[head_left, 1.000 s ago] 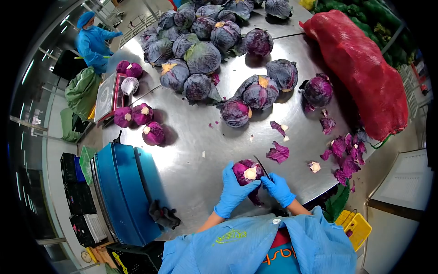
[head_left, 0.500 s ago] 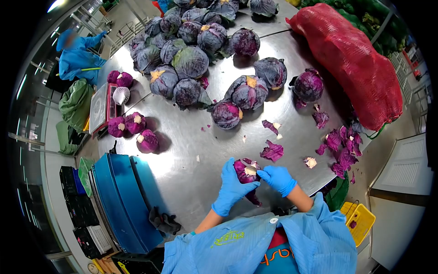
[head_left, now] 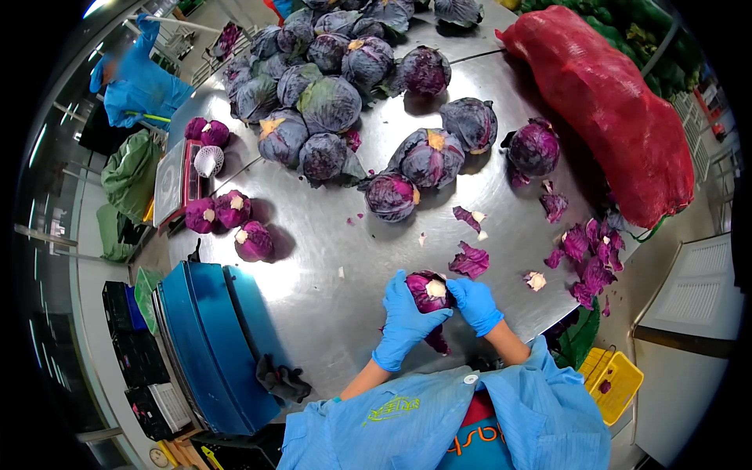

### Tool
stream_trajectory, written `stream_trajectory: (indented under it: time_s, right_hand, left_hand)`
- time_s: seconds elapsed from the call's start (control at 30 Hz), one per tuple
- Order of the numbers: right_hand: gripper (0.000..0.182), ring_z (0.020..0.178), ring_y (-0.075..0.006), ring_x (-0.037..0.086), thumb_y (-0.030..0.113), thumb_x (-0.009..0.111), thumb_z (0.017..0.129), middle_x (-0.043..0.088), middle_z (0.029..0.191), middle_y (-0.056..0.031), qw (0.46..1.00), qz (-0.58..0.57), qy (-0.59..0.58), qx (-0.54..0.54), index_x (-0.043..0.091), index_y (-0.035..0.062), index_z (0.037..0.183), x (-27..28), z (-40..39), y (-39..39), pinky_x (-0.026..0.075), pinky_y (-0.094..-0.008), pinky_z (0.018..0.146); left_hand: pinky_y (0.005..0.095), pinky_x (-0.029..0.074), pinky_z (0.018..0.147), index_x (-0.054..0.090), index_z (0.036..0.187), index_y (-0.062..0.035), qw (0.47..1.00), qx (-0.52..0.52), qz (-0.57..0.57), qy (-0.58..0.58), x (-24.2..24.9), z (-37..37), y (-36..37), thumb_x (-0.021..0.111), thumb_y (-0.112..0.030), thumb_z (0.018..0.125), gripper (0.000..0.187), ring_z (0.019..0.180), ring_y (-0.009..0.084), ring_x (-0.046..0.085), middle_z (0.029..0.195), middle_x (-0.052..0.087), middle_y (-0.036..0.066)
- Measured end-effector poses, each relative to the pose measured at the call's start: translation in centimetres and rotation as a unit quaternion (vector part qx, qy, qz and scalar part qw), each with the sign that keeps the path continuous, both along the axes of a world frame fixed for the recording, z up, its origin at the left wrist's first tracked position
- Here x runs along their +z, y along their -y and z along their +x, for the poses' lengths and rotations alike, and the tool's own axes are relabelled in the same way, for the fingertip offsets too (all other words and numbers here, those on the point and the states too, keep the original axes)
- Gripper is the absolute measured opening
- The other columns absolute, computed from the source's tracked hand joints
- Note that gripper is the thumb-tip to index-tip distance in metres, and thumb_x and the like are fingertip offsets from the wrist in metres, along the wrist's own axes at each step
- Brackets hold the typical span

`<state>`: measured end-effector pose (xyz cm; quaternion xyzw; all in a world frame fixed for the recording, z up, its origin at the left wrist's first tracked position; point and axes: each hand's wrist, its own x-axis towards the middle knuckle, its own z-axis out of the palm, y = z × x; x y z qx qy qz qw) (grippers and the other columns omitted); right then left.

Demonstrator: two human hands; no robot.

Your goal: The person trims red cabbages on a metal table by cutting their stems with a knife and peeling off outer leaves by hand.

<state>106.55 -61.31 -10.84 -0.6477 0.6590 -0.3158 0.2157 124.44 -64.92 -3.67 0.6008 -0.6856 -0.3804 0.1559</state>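
In my gloved left hand (head_left: 406,317) is a red cabbage (head_left: 428,287), its pale cut stem end facing up, with my fingers wrapped round its left and near sides. A loose purple leaf (head_left: 437,340) hangs below it. My gloved right hand (head_left: 475,304) is closed against the cabbage's right side. A thin knife blade showed at this hand half a second ago; now the fingers hide it. Purple leaf scraps (head_left: 470,260) and a cut stem piece (head_left: 535,280) lie to the right on the metal table (head_left: 345,235).
Untrimmed red cabbages (head_left: 329,106) are heaped at the back. Several trimmed ones (head_left: 254,240) sit at left near a scale (head_left: 171,184). A red mesh sack (head_left: 599,117) lies along the right edge. A blue bin (head_left: 207,345) stands left, a yellow crate (head_left: 612,384) right. A person (head_left: 145,86) works beyond.
My right hand has shifted slightly right and its fingers now lie along the cabbage's side. The blade no longer shows over the stem end. The person at far left has raised an arm.
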Motion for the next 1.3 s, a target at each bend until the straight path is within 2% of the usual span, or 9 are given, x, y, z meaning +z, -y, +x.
stream_trajectory:
  time_s: [0.2,0.3,0.43,0.57,0.87,1.13,1.17,1.23,1.3]
  right_hand:
    - [0.039,0.057,-0.0258,0.061,0.04,0.048,0.101,0.059,0.065,-0.0117,0.989,0.071,0.131,-0.002,0.062,0.0061,0.09,0.4,-0.4,-0.6,0.047,-0.0407,0.047]
    - [0.039,0.056,-0.02,0.059,0.043,0.057,0.096,0.058,0.064,-0.0103,0.792,0.296,0.501,-0.187,0.062,0.0045,0.095,2.0,-1.2,-0.4,0.048,-0.0356,0.049]
    - [0.047,0.069,-0.0153,0.06,0.046,0.07,0.087,0.065,0.081,-0.007,0.963,0.15,0.213,-0.07,0.067,0.0041,0.107,5.0,-2.1,0.5,0.05,-0.0303,0.067]
    - [0.054,0.087,-0.0186,0.068,0.042,0.068,0.088,0.071,0.104,-0.0141,0.912,0.26,0.315,0.039,0.061,0.0087,0.129,5.7,-2.0,2.0,0.052,-0.0313,0.079]
    - [0.03,0.081,-0.0299,0.069,0.027,0.067,0.086,0.07,0.092,-0.0154,0.969,0.187,0.153,0.051,0.071,0.0114,0.111,5.0,-2.4,2.9,0.054,-0.0357,0.073]
    - [0.023,0.059,-0.0099,0.054,0.018,0.059,0.089,0.056,0.065,-0.0009,0.884,0.229,0.286,-0.29,0.067,-0.0019,0.098,-4.4,-6.4,2.3,0.044,-0.03,0.053]
    - [0.024,0.058,-0.0175,0.057,0.022,0.063,0.089,0.059,0.064,-0.0056,0.946,0.087,0.172,-0.262,0.064,-0.0022,0.092,-4.6,-8.4,1.9,0.046,-0.0358,0.054]
    - [0.066,0.066,-0.0296,0.065,0.037,0.07,0.087,0.067,0.075,-0.0157,0.956,0.138,-0.062,-0.25,0.046,0.0031,0.138,0.8,-10.8,1.4,0.051,-0.0414,0.062]
    - [0.068,0.067,-0.0295,0.065,0.033,0.071,0.086,0.068,0.08,-0.0135,0.946,0.141,-0.076,-0.281,0.043,0.0088,0.143,3.1,-10.8,1.5,0.052,-0.0404,0.065]
  left_hand:
    - [0.0471,0.037,0.107,0.023,0.147,0.0043,1.0,-0.014,-0.013,-0.015,0.5,-0.1,0.2,0.091,-0.044,0.054,0.126,0.127,0.0403,0.041,0.139,0.035,0.025]
    - [0.0462,0.037,0.107,0.024,0.146,0.0043,0.999,-0.005,-0.024,-0.037,0.1,0.3,-0.4,0.092,-0.043,0.053,0.125,0.127,0.0396,0.041,0.138,0.036,0.025]
    - [0.0451,0.038,0.106,0.028,0.143,0.0037,0.995,0.028,-0.019,-0.091,-0.3,0.9,-1.1,0.093,-0.042,0.053,0.12,0.125,0.0381,0.043,0.135,0.037,0.024]
    - [0.045,0.04,0.102,0.035,0.136,0.0066,0.998,-0.038,-0.026,-0.03,1.0,0.5,0.2,0.091,-0.043,0.054,0.111,0.121,0.0372,0.044,0.129,0.042,0.025]
    - [0.0478,0.038,0.103,0.036,0.134,0.0103,0.993,-0.054,-0.092,0.056,0.5,-0.9,0.4,0.084,-0.046,0.063,0.102,0.119,0.0426,0.045,0.129,0.044,0.029]
    - [0.0423,0.033,0.111,0.032,0.141,0.0006,0.975,-0.092,-0.113,-0.17,-0.7,4.7,-1.7,0.089,-0.031,0.061,0.103,0.131,0.0363,0.04,0.139,0.038,0.022]
    - [0.0423,0.033,0.111,0.031,0.141,0.0003,0.97,-0.072,-0.096,-0.211,-1.3,5.2,-2.2,0.089,-0.029,0.061,0.104,0.131,0.0358,0.04,0.139,0.038,0.022]
    - [0.0398,0.033,0.111,0.027,0.143,-0.0007,0.966,-0.049,-0.065,-0.246,-1.4,6.1,-2.5,0.09,-0.023,0.059,0.107,0.132,0.0318,0.039,0.139,0.037,0.019]
    - [0.0398,0.033,0.111,0.027,0.143,-0.0009,0.964,-0.055,-0.073,-0.25,-1.6,6.1,-2.5,0.09,-0.025,0.059,0.108,0.131,0.032,0.04,0.139,0.037,0.019]
